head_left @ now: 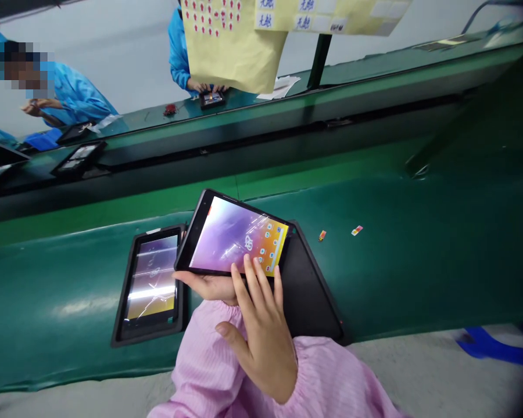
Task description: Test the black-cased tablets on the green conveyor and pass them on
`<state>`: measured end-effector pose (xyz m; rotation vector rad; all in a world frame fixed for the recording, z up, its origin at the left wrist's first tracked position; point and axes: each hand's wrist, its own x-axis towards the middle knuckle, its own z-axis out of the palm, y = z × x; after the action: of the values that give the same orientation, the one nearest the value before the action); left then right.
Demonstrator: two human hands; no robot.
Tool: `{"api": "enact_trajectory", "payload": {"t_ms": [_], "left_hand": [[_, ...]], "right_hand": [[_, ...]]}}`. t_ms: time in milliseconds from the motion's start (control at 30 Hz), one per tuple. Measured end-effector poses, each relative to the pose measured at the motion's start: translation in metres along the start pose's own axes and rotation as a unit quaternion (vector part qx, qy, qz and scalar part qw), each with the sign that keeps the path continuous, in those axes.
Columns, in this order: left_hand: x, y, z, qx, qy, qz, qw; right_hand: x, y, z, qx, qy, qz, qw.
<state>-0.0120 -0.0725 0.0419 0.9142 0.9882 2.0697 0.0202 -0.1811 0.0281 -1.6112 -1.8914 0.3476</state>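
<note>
A lit tablet (230, 232) with a purple-to-yellow home screen and several app icons rests tilted on my left hand (209, 285). That hand supports it from below, its thumb at the near left edge and its other fingers hidden behind the tablet. My right hand (264, 337) lies over the lower right of the screen, fingers stretched out and apart; whether the fingertips touch the glass I cannot tell. Beneath and to the right of the tablet is a black tray (307, 284). Left of my hands, a second lit tablet (152, 276) lies in a black tray.
Two small coloured pieces (357, 230) lie on the green mat (418, 261) at right. Across a gap runs another bench (253, 116), where people in blue work clothes handle devices. Yellow sheets (235, 52) hang above it. A blue object (497, 348) is at the lower right.
</note>
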Motion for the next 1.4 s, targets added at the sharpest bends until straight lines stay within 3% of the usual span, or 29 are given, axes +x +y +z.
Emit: {"api": "enact_trajectory", "payload": {"t_ms": [133,300,400,500,700,833,933,1000,1067,1233,1333,1400], "left_hand": [[0.001,0.003,0.000,0.008,-0.058,-0.016,0.998],[-0.001,0.000,-0.004,0.030,-0.031,-0.046,0.998],[-0.003,-0.006,-0.009,0.041,-0.035,-0.042,0.998],[-0.003,-0.008,-0.012,0.031,-0.059,-0.054,0.996],[0.000,-0.006,-0.007,-0.038,0.062,-0.062,0.995],[0.002,-0.010,-0.010,-0.049,0.081,-0.072,0.993],[0.006,-0.017,-0.015,-0.069,0.038,-0.092,0.993],[0.011,-0.023,-0.017,-0.093,0.001,-0.133,0.987],[0.017,-0.027,-0.019,-0.117,-0.018,-0.217,0.969],[0.012,-0.032,-0.024,-0.093,-0.077,-0.487,0.865],[-0.005,-0.035,-0.029,-0.053,-0.085,-0.535,0.839],[-0.016,-0.040,-0.032,-0.024,-0.089,-0.524,0.847]], "right_hand": [[-0.002,0.003,-0.008,0.004,0.009,-0.011,1.000],[0.015,0.015,-0.022,-0.021,0.084,-0.009,0.996],[0.032,0.022,-0.018,-0.043,0.107,0.012,0.993],[0.037,0.022,-0.006,-0.056,0.084,0.013,0.995],[0.010,0.009,0.007,-0.054,0.035,-0.004,0.998],[-0.002,0.008,0.000,-0.034,0.018,-0.007,0.999],[-0.004,0.023,-0.016,-0.013,0.038,-0.023,0.999],[-0.004,0.043,-0.030,-0.009,0.075,-0.008,0.997],[-0.008,0.067,-0.043,-0.008,0.106,0.031,0.994],[-0.043,0.117,-0.054,0.034,0.063,0.089,0.993],[-0.069,0.134,-0.047,0.042,0.025,0.096,0.994],[-0.082,0.139,-0.041,0.032,-0.013,0.091,0.995]]}}
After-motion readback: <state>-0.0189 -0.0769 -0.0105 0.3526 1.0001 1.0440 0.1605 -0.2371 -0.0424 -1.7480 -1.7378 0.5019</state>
